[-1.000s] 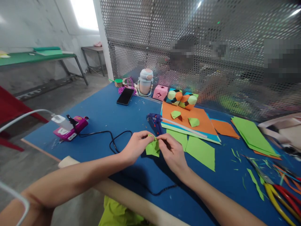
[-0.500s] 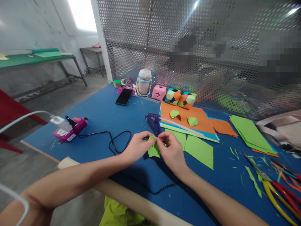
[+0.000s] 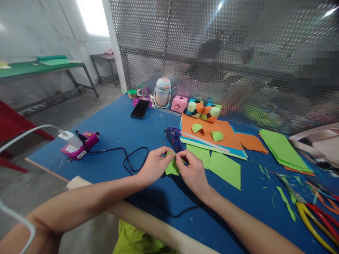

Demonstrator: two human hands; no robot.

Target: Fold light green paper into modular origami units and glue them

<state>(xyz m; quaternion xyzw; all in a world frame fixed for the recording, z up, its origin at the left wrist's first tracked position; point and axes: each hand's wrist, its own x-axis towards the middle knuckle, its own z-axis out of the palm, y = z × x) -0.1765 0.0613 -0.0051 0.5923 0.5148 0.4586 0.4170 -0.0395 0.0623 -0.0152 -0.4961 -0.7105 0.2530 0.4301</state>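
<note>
A folded piece of green paper (image 3: 172, 168) is pinched between my two hands, just above the blue table. My left hand (image 3: 156, 165) grips its left side with thumb and fingers. On the other side, my right hand (image 3: 193, 171) closes on it, thumb against the upper edge. My fingers partly cover the paper. Right behind them lies a dark blue glue gun (image 3: 173, 137), a clear glue stick (image 3: 203, 141) pointing right from it. Green paper squares (image 3: 225, 169) lie to the right of my hands. Two small folded green pieces (image 3: 217, 136) rest on an orange sheet (image 3: 185, 123).
Two pairs of scissors (image 3: 304, 211) and paper scraps lie at right, near a green paper stack (image 3: 284, 151). Folded paper balls (image 3: 210, 112), a pink paper cube (image 3: 179, 104), a bottle (image 3: 162, 93) and a phone (image 3: 140, 109) stand behind. A black cord runs from a pink power strip (image 3: 81, 146).
Both hands stay on the green paper, with only slight finger shifts and a small tilt of the paper. Nothing else has moved apart from a slight camera shift.
</note>
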